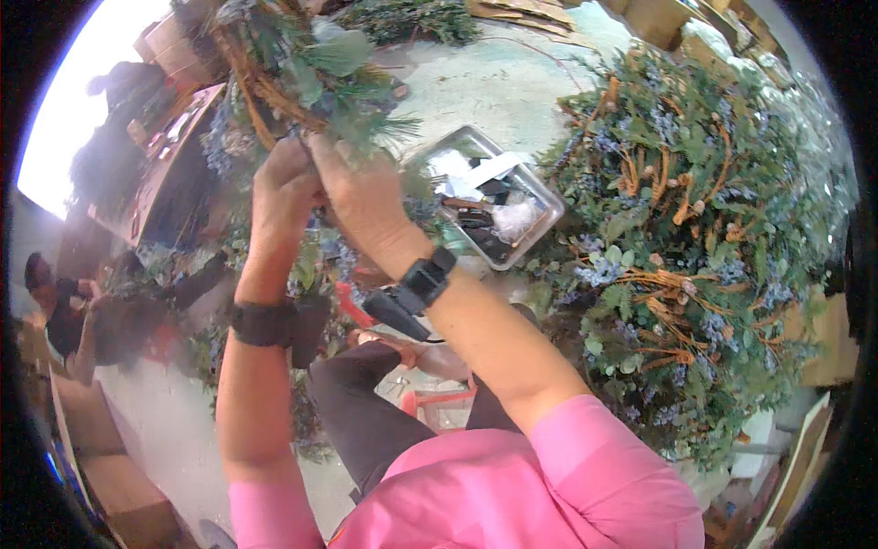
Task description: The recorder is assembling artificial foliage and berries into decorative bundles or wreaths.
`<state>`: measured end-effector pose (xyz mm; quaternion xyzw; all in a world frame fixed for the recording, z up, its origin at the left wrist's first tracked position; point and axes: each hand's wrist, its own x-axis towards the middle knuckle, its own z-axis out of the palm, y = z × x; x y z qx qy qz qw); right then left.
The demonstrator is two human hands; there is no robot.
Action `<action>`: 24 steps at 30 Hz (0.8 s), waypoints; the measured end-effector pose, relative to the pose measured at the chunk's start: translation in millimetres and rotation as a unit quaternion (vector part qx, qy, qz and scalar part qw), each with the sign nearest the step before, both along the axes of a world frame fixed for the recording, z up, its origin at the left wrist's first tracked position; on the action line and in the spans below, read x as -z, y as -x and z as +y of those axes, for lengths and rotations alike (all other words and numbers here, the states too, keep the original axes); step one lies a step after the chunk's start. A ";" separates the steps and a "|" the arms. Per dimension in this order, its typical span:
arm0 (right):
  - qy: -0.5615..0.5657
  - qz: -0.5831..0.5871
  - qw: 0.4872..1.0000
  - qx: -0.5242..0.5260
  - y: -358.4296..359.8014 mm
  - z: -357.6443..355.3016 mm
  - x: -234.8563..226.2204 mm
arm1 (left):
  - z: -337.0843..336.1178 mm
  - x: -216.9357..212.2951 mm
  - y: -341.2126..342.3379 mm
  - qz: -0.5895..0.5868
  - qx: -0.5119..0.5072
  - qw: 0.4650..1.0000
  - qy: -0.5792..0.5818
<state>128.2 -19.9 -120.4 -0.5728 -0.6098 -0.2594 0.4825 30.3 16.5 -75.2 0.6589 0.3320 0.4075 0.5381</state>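
Note:
Both my hands are raised in front of me on a wreath [274,73] of brown twigs, green leaves and small blue flowers. My left hand [283,188] grips its lower edge with the fingers curled. My right hand [361,192] presses against the same spot beside it, fingers closed into the greenery. Each wrist wears a black band. A black device hangs below my right wrist. My sleeves are pink.
A large pile of similar wreaths [686,238] fills the right. A metal tray [540,197] with black and white bits lies on the floor ahead. A red stool [439,403] is under me. Another person [64,311] sits at the left by cardboard boxes [128,494].

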 end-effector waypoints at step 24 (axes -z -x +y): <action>-0.003 0.337 0.927 -0.163 0.1 -32.0 -13.3 | -20.2 16.1 -1.9 0.232 -0.129 0.880 -0.395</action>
